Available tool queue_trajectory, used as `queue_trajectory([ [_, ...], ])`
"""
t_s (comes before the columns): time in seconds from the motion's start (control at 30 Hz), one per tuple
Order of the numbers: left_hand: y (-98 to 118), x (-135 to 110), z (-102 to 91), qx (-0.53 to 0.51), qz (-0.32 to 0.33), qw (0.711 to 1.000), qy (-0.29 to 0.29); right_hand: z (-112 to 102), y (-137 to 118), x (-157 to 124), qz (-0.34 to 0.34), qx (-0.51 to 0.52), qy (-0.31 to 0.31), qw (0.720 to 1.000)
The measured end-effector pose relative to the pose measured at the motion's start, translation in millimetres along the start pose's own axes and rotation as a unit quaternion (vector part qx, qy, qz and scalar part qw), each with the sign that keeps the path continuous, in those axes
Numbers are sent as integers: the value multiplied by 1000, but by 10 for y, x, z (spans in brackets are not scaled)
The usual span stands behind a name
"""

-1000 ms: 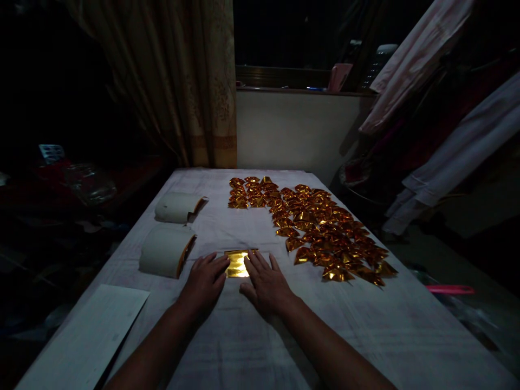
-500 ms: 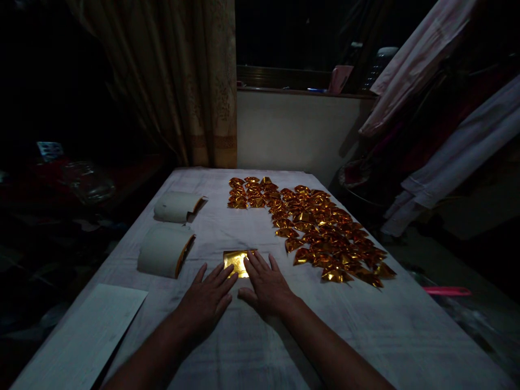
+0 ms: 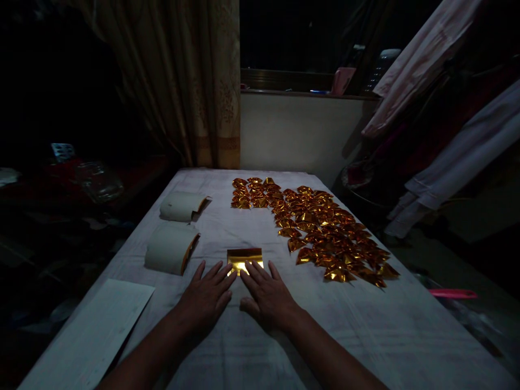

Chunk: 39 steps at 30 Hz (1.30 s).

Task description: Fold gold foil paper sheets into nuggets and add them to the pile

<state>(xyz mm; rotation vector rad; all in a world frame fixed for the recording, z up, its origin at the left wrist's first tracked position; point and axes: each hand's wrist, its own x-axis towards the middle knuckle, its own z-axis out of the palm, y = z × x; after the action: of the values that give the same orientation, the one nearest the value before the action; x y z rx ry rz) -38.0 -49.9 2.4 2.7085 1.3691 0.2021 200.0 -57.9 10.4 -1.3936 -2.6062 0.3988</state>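
A shiny gold foil sheet (image 3: 244, 257) lies flat on the white cloth-covered table (image 3: 317, 330), just beyond my fingertips. My left hand (image 3: 207, 296) rests palm down with fingers spread, its fingertips touching the sheet's near left edge. Palm down beside it, my right hand (image 3: 267, 292) has its fingers stretched out onto the sheet's near right edge. Neither hand grips anything.
Many folded gold foil pieces (image 3: 320, 227) cover the table's right and far part. Two curled stacks of white-backed foil paper (image 3: 171, 248) (image 3: 182, 206) sit at the left. A white sheet (image 3: 93, 336) lies at the near left corner. A curtain (image 3: 190, 81) and hanging clothes (image 3: 439, 108) surround the table.
Both hands have slid back toward me, so more of the gold sheet shows. Its near part now looks folded or pressed flat under the fingertips.
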Motion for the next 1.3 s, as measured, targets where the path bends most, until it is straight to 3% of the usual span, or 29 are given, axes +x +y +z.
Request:
queue_trajectory([
  [0.13,45,46,-83,-5,-5,1000,19,-10,168,-164,51,-16,14,998],
  [0.27,198,288,-93,3,-28,998,62,-27,223,-215,62,-16,11,998],
  [0.4,357,655,86,8,-60,995,75,-36,203,-201,61,-7,5,998],
  [0.5,356,797,252,3,-73,995,73,-32,208,-196,57,-10,9,998],
  [0.63,172,686,328,-1,-81,995,63,-15,227,-206,53,-20,20,998],
  [0.87,-175,365,197,-5,-119,992,31,-2,174,-177,69,-13,39,997],
  [1.0,-83,322,101,6,-127,990,53,-37,118,-48,80,-18,80,993],
  [1.13,95,336,25,-11,-24,994,109,-77,148,101,71,-10,88,994],
  [1.3,112,495,17,1,-5,994,106,-88,246,234,52,-18,85,995],
])
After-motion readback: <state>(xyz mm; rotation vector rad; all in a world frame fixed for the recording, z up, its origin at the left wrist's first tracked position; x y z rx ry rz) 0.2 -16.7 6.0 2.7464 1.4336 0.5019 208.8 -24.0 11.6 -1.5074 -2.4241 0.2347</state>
